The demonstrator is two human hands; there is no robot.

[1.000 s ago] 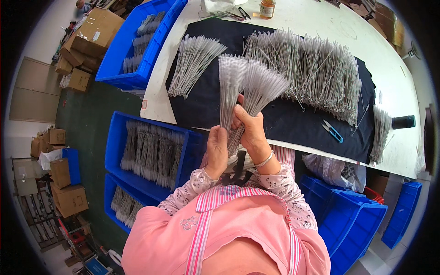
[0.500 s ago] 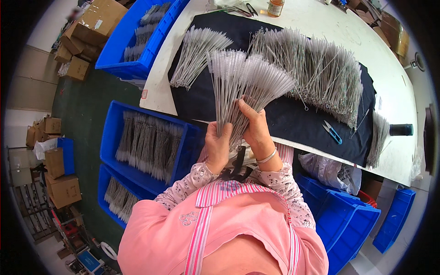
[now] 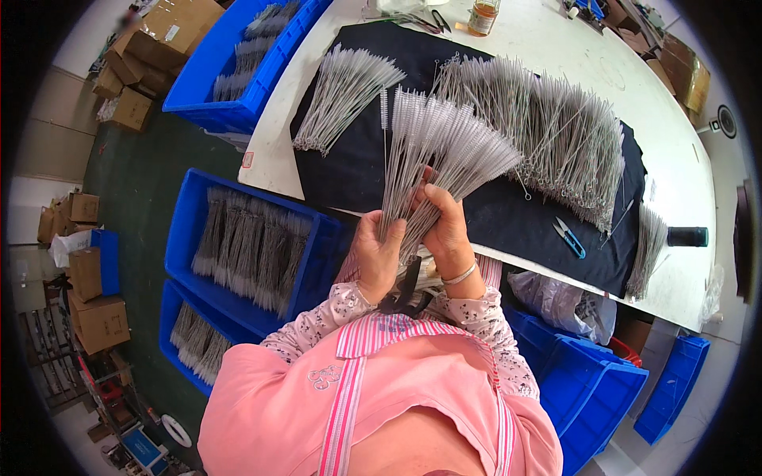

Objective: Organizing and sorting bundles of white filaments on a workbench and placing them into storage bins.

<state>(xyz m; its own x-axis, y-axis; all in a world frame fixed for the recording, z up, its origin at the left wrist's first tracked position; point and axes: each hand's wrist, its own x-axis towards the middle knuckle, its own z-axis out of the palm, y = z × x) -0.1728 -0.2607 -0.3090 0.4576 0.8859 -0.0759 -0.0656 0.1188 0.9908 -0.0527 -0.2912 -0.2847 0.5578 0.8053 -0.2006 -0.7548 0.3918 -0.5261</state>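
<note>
Both my hands grip one fanned bunch of straw brushes (image 3: 444,147), thin wire stems with white bristle tips pointing away from me. My left hand (image 3: 379,252) is closed round the lower stems on the left. Higher up on the right side, my right hand (image 3: 446,230) wraps the stems, with its thumb across them. A single brush stands apart at the bunch's left edge. Beyond the hands, a smaller pile of brushes (image 3: 341,99) lies on the dark cloth (image 3: 508,226). To the right spreads a large heap of brushes (image 3: 548,135).
Blue-handled thread snips (image 3: 570,238) lie near the cloth's right front. A dark cylinder (image 3: 687,236) rests by a small brush bundle (image 3: 647,250). A glass jar (image 3: 482,17) stands at the back. Blue crates of brushes (image 3: 178,230) flank the table's left; more blue crates (image 3: 595,397) are at right.
The bunch has spread wider, and a single brush now stands apart at its left edge. Both hands keep their hold, with the right fingers shifted slightly among the stems. The view has shifted slightly.
</note>
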